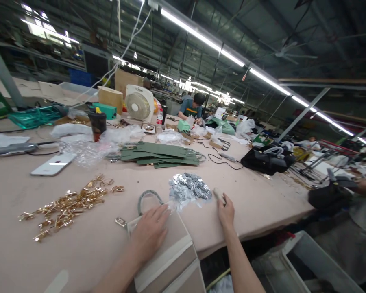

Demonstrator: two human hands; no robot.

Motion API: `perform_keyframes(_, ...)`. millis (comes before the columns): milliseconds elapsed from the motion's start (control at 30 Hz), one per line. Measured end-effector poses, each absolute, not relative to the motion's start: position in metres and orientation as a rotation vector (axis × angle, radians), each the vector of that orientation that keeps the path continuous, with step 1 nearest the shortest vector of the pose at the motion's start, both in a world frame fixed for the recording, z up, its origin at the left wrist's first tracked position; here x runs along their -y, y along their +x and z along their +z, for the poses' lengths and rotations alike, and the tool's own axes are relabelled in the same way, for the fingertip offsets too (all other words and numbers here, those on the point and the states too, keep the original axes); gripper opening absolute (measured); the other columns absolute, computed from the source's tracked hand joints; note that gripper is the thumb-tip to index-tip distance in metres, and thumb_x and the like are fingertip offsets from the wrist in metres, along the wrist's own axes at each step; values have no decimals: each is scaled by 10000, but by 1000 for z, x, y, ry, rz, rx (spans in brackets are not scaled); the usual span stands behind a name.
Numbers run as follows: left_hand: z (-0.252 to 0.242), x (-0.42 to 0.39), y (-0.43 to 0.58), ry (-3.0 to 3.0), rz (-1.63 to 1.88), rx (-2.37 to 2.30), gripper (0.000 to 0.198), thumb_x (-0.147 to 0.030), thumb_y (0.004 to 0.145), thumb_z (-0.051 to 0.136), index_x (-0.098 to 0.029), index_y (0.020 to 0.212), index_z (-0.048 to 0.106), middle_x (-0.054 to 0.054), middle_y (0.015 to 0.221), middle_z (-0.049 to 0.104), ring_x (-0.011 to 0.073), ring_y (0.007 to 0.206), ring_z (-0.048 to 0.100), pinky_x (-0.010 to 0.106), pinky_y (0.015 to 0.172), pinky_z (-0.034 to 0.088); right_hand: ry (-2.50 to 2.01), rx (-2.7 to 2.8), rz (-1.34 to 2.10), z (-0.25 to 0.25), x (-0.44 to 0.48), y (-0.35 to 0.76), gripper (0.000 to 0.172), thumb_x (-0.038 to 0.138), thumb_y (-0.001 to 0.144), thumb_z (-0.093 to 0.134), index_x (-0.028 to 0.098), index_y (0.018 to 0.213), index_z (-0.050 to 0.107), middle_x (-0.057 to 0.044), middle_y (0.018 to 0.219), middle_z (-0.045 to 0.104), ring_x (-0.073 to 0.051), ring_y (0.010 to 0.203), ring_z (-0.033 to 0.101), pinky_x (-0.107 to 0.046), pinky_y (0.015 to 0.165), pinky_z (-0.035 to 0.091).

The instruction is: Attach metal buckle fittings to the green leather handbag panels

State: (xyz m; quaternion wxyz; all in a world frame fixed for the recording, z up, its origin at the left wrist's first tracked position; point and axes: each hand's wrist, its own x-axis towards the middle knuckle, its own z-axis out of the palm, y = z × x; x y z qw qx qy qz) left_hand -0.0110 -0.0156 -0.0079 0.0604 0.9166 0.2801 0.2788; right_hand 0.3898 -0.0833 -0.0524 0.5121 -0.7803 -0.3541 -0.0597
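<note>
My left hand (151, 232) lies flat with its fingers stretched over the top edge of a beige panelled bag piece (173, 252). A grey-green looped handle (149, 192) curves out past its far edge, and a gold metal clasp (121, 221) sticks out at its left corner. My right hand (225, 211) is raised over the table's front edge, its fingers closed around a small pale thing (218, 194) that I cannot make out. Just left of that hand is a heap of small silver metal plates (190, 188). Several gold clasps (70, 207) are spread out on the left.
Stacked green strips (161, 154) lie behind the silver heap. A white phone (53, 164), a dark cup (97, 124) and a fan (139, 102) stand farther back. A black bag (266, 158) sits at right, a grey crate (323, 260) below the edge. A co-worker (192, 108) sits across.
</note>
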Motion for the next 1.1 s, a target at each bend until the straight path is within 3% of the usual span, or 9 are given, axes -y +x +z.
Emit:
perform_keyframes(133,-6,14,5,2739,770,-924,448,-266,897,657,-247,1344,621,83,1411,661,328,1254,587,521,1049,479,-1572,772,166,-41,76,353,525,552,927,521,204,1295,661,-119,1130,735,-266,964,682,-396,803,573)
perform_keyframes(233,-6,16,9,2715,769,-973,395,-279,909,650,-238,1302,648,81,1381,681,328,1241,590,523,1038,472,-1174,761,540,-19,68,308,410,571,976,479,285,1179,692,-67,1063,718,-219,890,677,-394,806,587)
perform_keyframes(333,-4,17,10,2718,756,-994,372,-273,927,625,-229,1296,650,72,1386,679,320,1243,584,514,1043,464,-1053,821,670,5,55,260,357,576,987,507,289,1126,667,-31,919,675,-199,833,657,-376,785,584)
perform_keyframes(400,-4,18,10,2719,745,-1000,358,-273,944,601,-227,1297,648,64,1396,671,311,1249,577,506,1057,451,-1033,783,715,15,43,232,282,498,916,687,256,1049,632,19,768,594,-156,703,602,-292,657,533)
perform_keyframes(500,-6,19,10,2691,747,-1021,347,-288,957,586,-232,1295,643,47,1401,665,297,1272,558,493,1084,428,-939,639,809,19,27,198,339,424,812,824,229,928,573,85,658,454,-89,547,452,-210,524,390)
perform_keyframes(600,-8,20,11,2656,772,-1038,347,-302,951,599,-240,1290,639,37,1388,669,283,1290,545,483,1111,404,-840,518,827,13,17,176,388,511,846,761,220,804,508,98,642,386,-68,499,360,-202,491,328)
perform_keyframes(667,-10,20,12,2649,787,-1038,347,-305,947,605,-241,1286,639,38,1384,671,278,1291,545,478,1115,397,-809,486,773,8,15,168,415,525,870,713,219,747,463,89,655,386,-71,509,367,-212,501,339)
perform_keyframes(833,-11,20,12,2651,818,-1040,357,-302,941,606,-234,1291,630,56,1374,672,284,1283,550,475,1110,393,-777,519,662,2,14,162,397,458,874,694,219,714,421,76,676,406,-80,539,411,-227,526,361)
perform_keyframes(1100,-14,18,11,2632,827,-1025,374,-294,927,623,-233,1296,614,64,1369,671,290,1279,552,482,1106,396,-840,557,588,-1,10,157,422,469,984,543,216,672,412,101,572,330,-61,427,294,-206,427,245)
